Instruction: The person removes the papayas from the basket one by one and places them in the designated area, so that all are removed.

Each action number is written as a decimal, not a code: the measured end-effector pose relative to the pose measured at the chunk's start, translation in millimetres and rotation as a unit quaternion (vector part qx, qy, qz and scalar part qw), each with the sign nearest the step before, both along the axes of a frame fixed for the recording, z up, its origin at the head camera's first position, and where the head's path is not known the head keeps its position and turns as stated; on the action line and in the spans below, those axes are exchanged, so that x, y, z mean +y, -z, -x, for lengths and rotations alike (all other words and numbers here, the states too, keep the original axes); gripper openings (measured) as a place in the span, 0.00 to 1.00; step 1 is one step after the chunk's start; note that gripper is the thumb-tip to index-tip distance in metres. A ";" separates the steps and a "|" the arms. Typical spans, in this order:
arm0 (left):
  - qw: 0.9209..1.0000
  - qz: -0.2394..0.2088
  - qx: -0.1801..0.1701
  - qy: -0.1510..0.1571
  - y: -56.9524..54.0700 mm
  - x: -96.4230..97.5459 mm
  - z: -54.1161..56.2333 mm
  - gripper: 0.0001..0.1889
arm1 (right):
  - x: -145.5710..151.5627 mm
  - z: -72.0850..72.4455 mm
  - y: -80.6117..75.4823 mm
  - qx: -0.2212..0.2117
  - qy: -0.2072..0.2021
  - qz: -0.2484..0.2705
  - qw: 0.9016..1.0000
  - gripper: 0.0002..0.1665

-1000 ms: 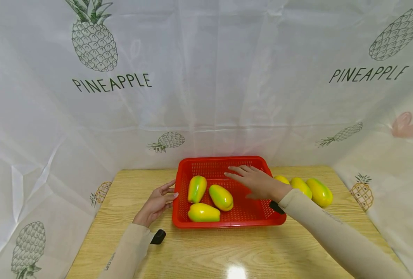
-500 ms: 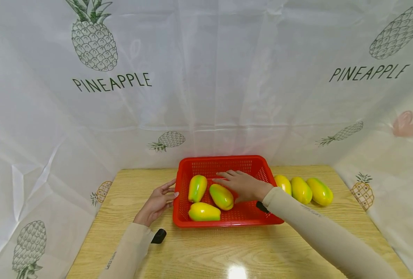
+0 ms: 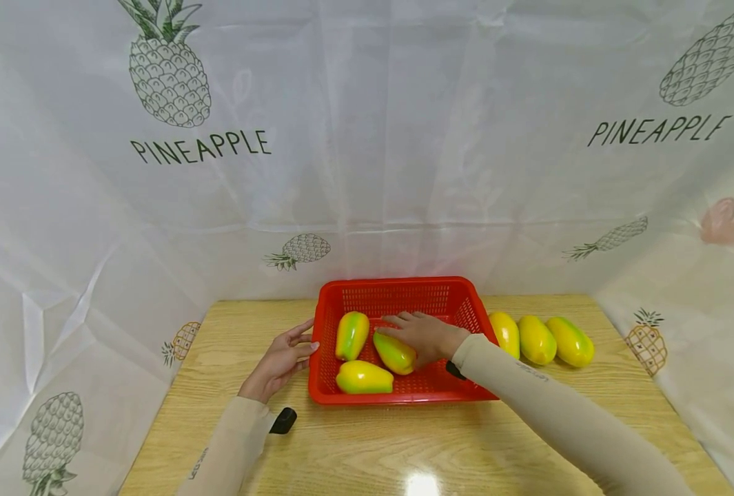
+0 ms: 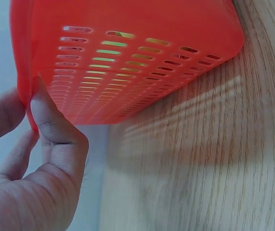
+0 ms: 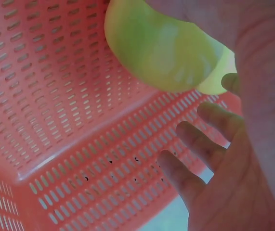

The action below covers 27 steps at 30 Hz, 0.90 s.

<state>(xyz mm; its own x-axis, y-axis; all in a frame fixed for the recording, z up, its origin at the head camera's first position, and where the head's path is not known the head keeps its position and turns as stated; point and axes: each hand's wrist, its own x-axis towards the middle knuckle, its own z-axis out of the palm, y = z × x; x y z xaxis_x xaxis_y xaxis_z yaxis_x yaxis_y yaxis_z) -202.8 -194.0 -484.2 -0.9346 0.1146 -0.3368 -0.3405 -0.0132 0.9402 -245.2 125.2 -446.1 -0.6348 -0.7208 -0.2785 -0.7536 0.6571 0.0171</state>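
Observation:
A red plastic basket [image 3: 416, 398] with slotted walls stands on the wooden table. Inside it lie three yellow-green papayas: a back-left papaya [image 3: 351, 336], a front papaya [image 3: 364, 377] and a middle papaya [image 3: 396, 355]. My left hand [image 3: 280, 359] pinches the basket's left rim between thumb and fingers, clear in the left wrist view on the red wall [image 4: 127, 29]. Over the middle papaya's right side reaches my right hand [image 3: 425, 335]. In the right wrist view, the fingers [image 5: 202, 149] are spread and the thumb is close to a papaya [image 5: 161, 53]; contact is unclear.
Beyond the basket's right wall, three more papayas [image 3: 537, 340] lie in a row on the table [image 3: 342, 448]. A white sheet [image 3: 367, 172] printed with pineapples hangs behind and at the sides. My right sleeve crosses the basket's right rim.
My right hand has moved left and down within the basket, from its right half to the middle papaya. My left hand stays at the rim, and the papayas have not moved.

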 end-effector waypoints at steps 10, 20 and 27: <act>1.000 -0.004 0.003 0.003 0.6 -0.5 0.1 0.34 | -8.0 1.7 11.1 -0.009 0.004 -0.024 1.000 0.60; 1.000 -0.009 0.005 0.008 1.7 -1.2 0.7 0.34 | -9.4 1.1 11.2 -0.013 0.012 -0.025 1.000 0.59; 1.000 -0.008 0.003 0.006 2.3 -0.6 0.3 0.34 | -8.0 2.2 11.6 -0.016 0.000 -0.022 1.000 0.60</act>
